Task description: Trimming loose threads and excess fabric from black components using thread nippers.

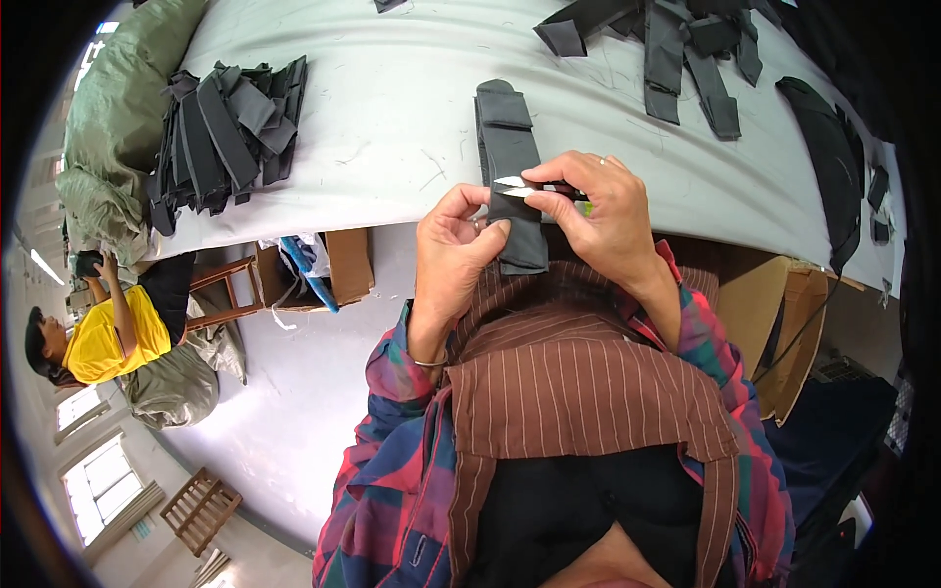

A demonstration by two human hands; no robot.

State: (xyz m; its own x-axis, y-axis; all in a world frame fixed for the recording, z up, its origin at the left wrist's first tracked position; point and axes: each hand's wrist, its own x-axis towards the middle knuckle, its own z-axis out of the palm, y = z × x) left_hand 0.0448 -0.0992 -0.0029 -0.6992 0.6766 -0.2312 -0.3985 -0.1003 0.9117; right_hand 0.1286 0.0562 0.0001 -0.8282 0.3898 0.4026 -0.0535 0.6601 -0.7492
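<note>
A long black fabric strip (512, 157) with folded, sewn sections lies over the table's near edge, its lower end hanging toward my lap. My left hand (459, 245) pinches its left side between thumb and fingers. In my right hand (603, 211) is a pair of small thread snips (534, 186). Their pale blades point left and rest on or just above the middle of the strip, slightly apart.
A heap of black fabric strips (230, 132) lies at the table's left, beside a green sack (118, 127). More strips (686, 59) lie far right, near a black curved piece (823, 157). Cardboard boxes (350, 267) stand under the white-covered table (392, 118). A person in yellow (118, 338) works at left.
</note>
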